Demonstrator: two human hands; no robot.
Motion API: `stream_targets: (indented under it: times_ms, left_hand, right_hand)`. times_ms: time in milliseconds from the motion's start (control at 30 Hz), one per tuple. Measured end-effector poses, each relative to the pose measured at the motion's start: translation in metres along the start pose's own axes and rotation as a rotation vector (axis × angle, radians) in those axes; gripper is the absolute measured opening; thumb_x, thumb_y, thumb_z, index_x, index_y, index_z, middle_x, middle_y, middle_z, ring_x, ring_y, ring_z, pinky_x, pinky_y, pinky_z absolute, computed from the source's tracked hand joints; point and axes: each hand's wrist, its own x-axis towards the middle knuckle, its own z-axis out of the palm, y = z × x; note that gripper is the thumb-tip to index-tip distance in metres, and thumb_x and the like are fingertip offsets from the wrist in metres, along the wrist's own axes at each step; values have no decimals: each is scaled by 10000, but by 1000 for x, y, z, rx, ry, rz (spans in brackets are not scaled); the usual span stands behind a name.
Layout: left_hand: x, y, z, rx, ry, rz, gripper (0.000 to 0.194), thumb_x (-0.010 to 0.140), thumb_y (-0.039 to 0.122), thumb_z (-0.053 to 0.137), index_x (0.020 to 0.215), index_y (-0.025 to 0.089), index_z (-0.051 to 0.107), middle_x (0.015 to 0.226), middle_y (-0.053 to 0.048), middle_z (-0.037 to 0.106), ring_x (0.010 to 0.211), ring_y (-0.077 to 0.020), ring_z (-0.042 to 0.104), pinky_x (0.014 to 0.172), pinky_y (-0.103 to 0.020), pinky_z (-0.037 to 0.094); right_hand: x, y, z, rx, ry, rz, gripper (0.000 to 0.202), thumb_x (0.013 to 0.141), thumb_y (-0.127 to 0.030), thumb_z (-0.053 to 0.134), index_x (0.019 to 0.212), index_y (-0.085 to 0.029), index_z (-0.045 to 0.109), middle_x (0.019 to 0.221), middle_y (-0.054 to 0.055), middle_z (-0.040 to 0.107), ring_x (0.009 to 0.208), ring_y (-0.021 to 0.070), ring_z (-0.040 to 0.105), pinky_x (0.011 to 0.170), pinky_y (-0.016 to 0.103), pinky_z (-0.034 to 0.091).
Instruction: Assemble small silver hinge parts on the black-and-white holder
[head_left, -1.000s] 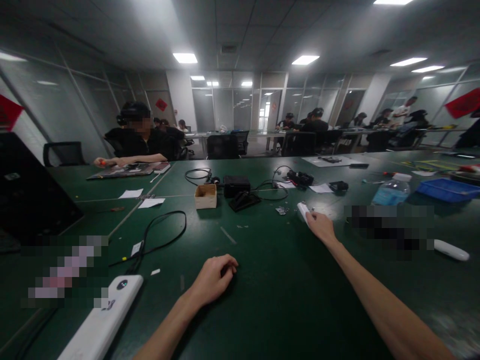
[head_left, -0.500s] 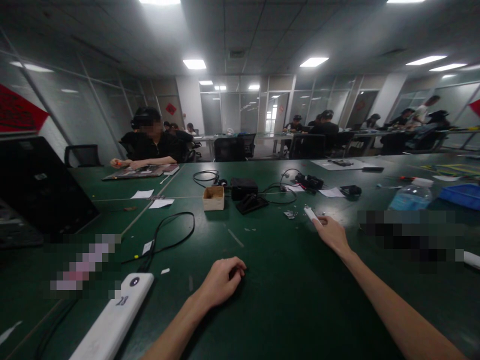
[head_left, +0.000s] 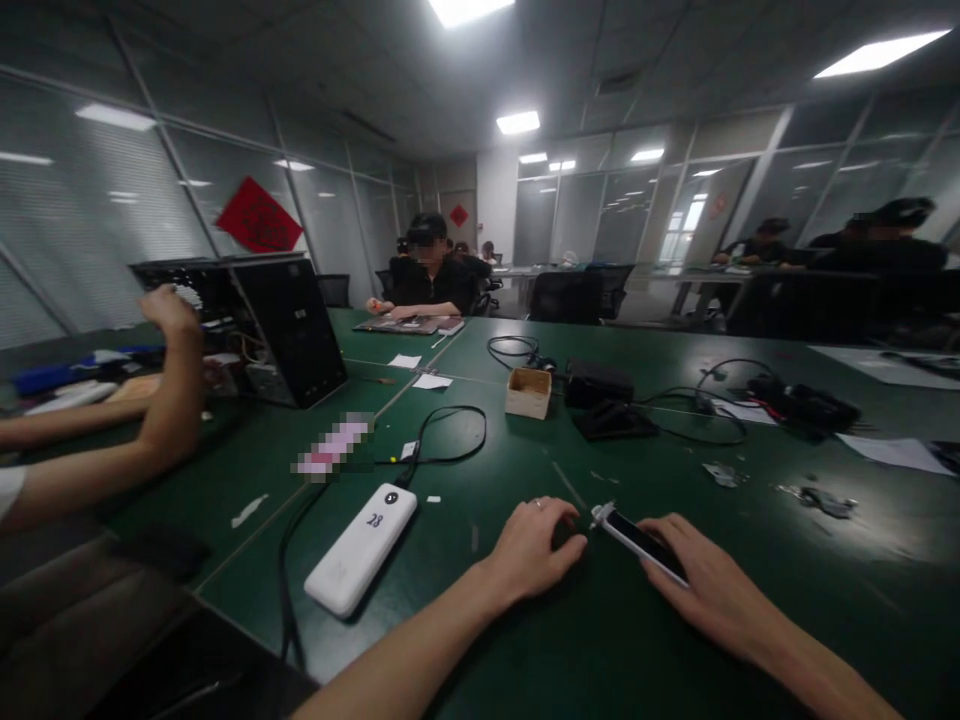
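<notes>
The right grip point(head_left: 701, 575) holds a slim white device point(head_left: 634, 537); the left grip point(head_left: 534, 545) curls loosely, partly wide, near its tip.

"What did you notice on the worker's left hand point(head_left: 531, 550)?"
"A thin, pale ring point(head_left: 538, 503) circled one finger; it was too small for me to make out any pattern."
"And the arms?"
"Slim. The left forearm point(head_left: 420, 650) and right forearm point(head_left: 810, 650) were both bare and narrowed toward the wrists."
"The right hand point(head_left: 701, 580)?"
"Bare too, smooth over the back, and slender like the other."
</notes>
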Motion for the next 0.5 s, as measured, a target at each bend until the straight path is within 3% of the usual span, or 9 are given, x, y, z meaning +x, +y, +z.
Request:
stream_targets:
  times_ms: [133, 233, 367, 500]
  left_hand:
    - [1, -3, 4, 55, -33, -7, 212, 894, 331, 529, 1045, 190, 578, 1011, -45, 632, 913, -198, 579, 810, -323, 438]
    - [1, -6, 8, 81, -68, 27, 185, 922, 308, 496, 1038, 193, 582, 986, -38, 644, 903, -196, 589, 794, -317, 438]
    - [2, -7, 9, 93, -80, 81, 176, 944, 262, 464, 1046, 197, 593, 979, -37, 659, 925, -197, 594, 796, -312, 433]
    - [3, -5, 7, 122, -124, 112, 204, 951, 232, 442, 1082, 200, 595, 991, -51, 664, 927, -206, 598, 779, -316, 430]
  right_hand:
    - [-8, -39, 7, 35, -99, 44, 401, 823, -410, 407, 1102, -170, 567, 1056, 104, 617, 941, 203, 609, 827, 293, 481]
    - [-12, -52, 7, 54, -171, 87, 358, 802, -457, 455, 1011, -206, 602, 859, 63, 653, 762, 194, 623, 683, 283, 495]
    - [-9, -41, 11, 120, -90, 58, 339, 795, -538, 457, 859, -257, 634, 731, 45, 654, 663, 201, 612, 603, 296, 492]
    - [-1, -17, 20, 145, 108, 30, 389, 802, -516, 436, 1029, -256, 614, 870, 77, 675, 747, 227, 631, 670, 339, 528]
